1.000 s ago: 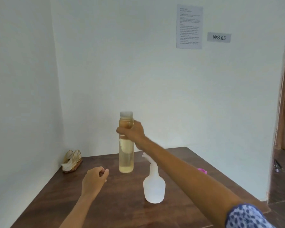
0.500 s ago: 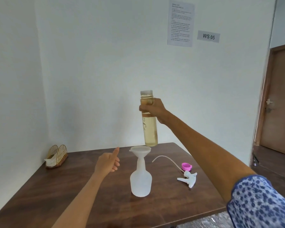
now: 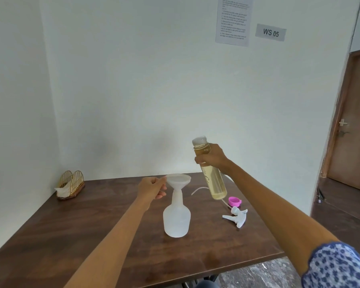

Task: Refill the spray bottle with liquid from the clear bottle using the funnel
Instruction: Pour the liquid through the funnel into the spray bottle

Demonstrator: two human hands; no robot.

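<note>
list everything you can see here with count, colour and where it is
table: 1, dark brown wood, fills the lower view
spray bottle: 1, translucent white, upright mid-table, head off
funnel: 1, white, seated in the spray bottle's neck
clear bottle: 1, clear with yellowish liquid, held tilted above the table, right of the funnel
spray head: 1, white with a tube, lying on the table at right
pink cap: 1, on the table behind the spray head
napkin holder: 1, gold wire, far left corner
paper: 1, white, on the wall
sign: 1, grey, "WS 05"
door: 1, brown, right
hands: left at the funnel rim; right gripping the clear bottle
</note>
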